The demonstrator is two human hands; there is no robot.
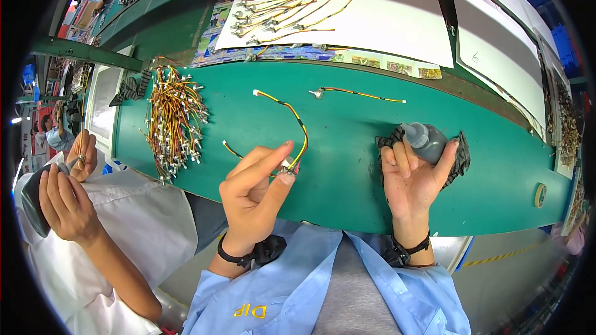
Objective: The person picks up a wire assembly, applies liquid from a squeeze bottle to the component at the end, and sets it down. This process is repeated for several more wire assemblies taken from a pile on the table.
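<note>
My left hand [257,183] is closed in a pinch on a small metal part at the end of a wire harness [300,125]. Its yellow, black and red wires arc up and away to a white connector. Under that hand, a second harness [232,149] partly shows on the bench. My right hand [413,183] lies palm up, with its fingers wrapped round a dark grey squeeze bottle [428,142] with a translucent nozzle cap. Beneath the bottle and fingers is a crumpled black striped cloth [460,160].
A large pile of wire harnesses [174,121] lies left on the green bench [347,192]; a single harness [360,94] lies farther back. White boards [397,12] behind carry several more. A tape roll [541,195] sits far right. A co-worker's hand [68,205] grips a dark bottle at left.
</note>
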